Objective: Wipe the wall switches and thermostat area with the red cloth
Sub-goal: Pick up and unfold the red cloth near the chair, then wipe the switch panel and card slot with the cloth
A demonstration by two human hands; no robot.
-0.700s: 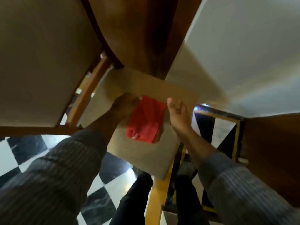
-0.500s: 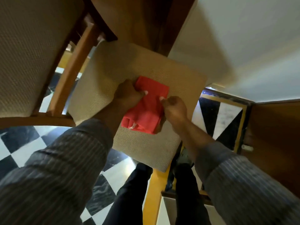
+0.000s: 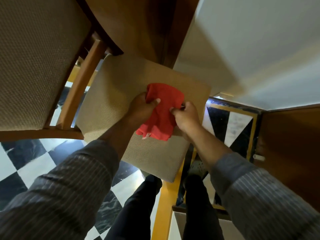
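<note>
The red cloth (image 3: 161, 110) hangs bunched just above a beige woven chair seat (image 3: 110, 94). My left hand (image 3: 142, 108) grips its left edge, thumb on top. My right hand (image 3: 186, 116) pinches its right edge with closed fingers. The cloth's lower end droops toward the seat. No wall switches or thermostat appear in this view.
A second chair's beige backrest (image 3: 34, 54) with a wooden frame fills the upper left. A dark wooden table (image 3: 147, 28) stands behind the seat. The white wall (image 3: 259, 40) runs along the right, with a brown wooden door (image 3: 290, 153) below it. The floor (image 3: 26, 163) is black-and-white checkered tile.
Both hands have closed on the cloth and lifted it off the seat, crumpling it from flat into a bunch. The view has tilted slightly downward.
</note>
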